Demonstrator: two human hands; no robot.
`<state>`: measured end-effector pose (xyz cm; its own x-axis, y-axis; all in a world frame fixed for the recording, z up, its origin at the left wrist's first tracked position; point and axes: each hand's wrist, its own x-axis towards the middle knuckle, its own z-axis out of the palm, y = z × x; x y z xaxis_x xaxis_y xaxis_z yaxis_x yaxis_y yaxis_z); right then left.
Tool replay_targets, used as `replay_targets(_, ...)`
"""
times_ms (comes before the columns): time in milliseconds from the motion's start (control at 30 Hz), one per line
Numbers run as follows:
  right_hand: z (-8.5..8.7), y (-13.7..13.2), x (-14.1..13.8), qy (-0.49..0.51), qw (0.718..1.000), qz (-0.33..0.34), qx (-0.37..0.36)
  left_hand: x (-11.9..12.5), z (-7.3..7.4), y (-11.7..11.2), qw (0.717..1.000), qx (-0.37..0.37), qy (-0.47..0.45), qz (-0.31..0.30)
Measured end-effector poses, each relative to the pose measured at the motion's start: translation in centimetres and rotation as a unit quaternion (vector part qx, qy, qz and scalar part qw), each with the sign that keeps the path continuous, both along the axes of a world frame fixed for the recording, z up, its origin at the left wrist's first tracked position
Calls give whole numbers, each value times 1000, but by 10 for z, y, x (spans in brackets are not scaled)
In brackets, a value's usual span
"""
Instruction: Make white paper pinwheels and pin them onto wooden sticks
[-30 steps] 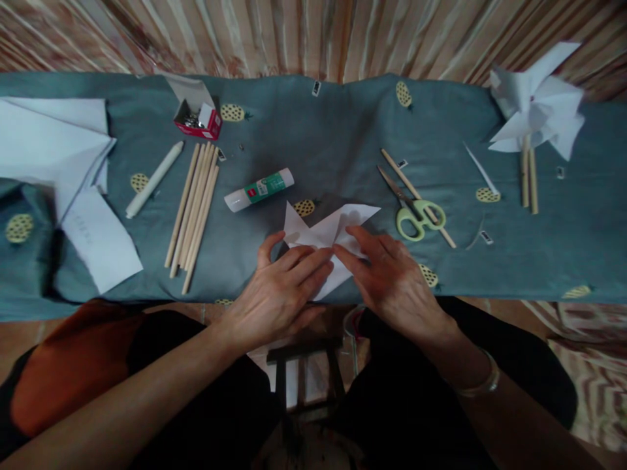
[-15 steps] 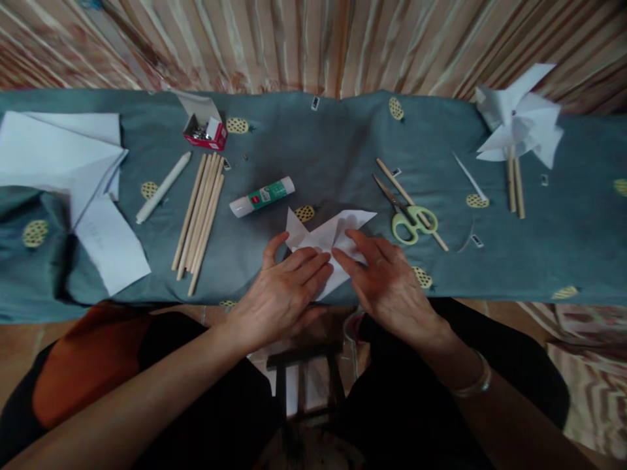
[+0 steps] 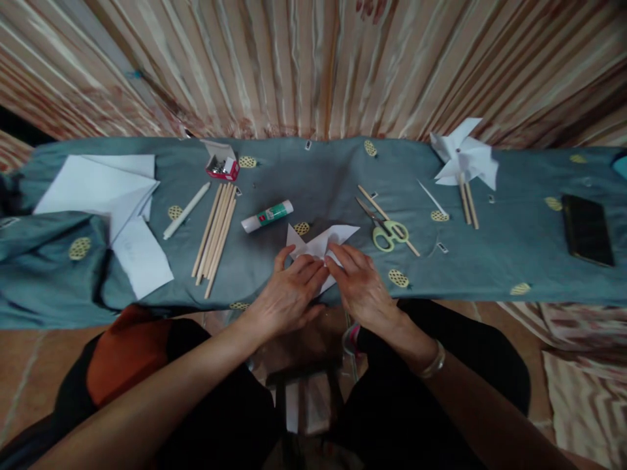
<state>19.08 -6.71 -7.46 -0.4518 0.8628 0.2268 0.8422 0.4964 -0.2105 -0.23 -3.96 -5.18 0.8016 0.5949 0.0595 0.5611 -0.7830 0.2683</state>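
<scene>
A folded white paper pinwheel (image 3: 347, 234) lies at the near edge of the cloth-covered table, its pointed blades sticking up and partly hidden by my fingers. My left hand (image 3: 291, 290) presses it down from the left, fingers bent over the paper near its centre. From the right, my right hand (image 3: 360, 281) grips the folds with thumb and fingers close together, almost meeting the left fingertips. Just beyond lies a glue stick (image 3: 267, 216). Green-handled scissors (image 3: 386, 232) rest on a wooden stick (image 3: 365, 194) to the right.
On the left are white paper sheets (image 3: 93, 186), a white pen-like stick (image 3: 187, 211), several wooden sticks (image 3: 215, 232) and a red box (image 3: 223, 163) of small metal pieces. A finished pinwheel (image 3: 463, 153), a paper sliver (image 3: 432, 198) and a dark phone-like object (image 3: 586, 230) lie right.
The camera view has shifted, bringing the dark object at the right into sight. My right fingers have drawn in closer to the pinwheel's centre; my left hand stays on the paper.
</scene>
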Motion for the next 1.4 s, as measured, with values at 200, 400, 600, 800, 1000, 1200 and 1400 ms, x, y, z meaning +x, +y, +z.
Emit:
replay_targets(200,4,1,3,7,1000,-4,-24,-1,2,0,1000,7,16,-2)
replay_targets(400,12,8,8,23,998,-13,-53,-4,5,-1,1000,8,17,-6)
replay_targets(600,12,8,4,24,998,-16,-56,-5,4,-7,1000,7,12,5)
replay_targets(800,9,8,-3,51,995,-41,-75,-6,3,-14,1000,7,23,4)
replay_targets(1000,7,3,-7,90,990,-58,-96,-10,-6,-20,1000,8,28,9)
replay_targets(1200,0,2,-7,99,989,-64,-88,-10,-12,-22,1000,11,22,16)
replay_targets(1400,-1,2,-7,102,990,-67,-70,-9,-12,-22,1000,6,22,21)
